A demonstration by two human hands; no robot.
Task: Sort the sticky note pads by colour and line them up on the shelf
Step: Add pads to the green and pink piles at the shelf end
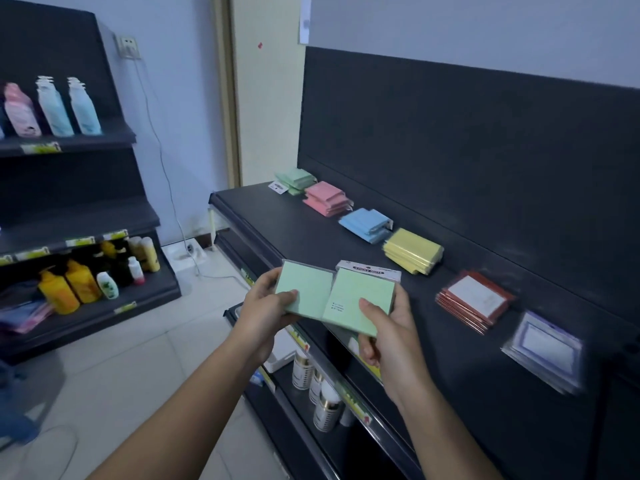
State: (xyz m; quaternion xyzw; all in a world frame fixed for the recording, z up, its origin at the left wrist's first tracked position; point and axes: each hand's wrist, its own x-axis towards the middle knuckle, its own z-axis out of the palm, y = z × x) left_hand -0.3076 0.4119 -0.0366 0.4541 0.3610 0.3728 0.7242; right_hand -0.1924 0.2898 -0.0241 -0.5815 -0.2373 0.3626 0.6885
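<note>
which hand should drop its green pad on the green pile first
Left, probably: the left hand, gripping a green pad, is nearer the green pile; the right hand would reach across it.

Dark shelf (277,223), upper tier. A row of loose stacks lies along its rear, from far end to near: green pads (294,178), pink pads (325,199), blue pads (365,225), yellow pads (412,251), then, set further apart, red-bordered packets (474,299) and purple-bordered packets (543,348). A small white card (278,187) lies against the green stack.
</note>
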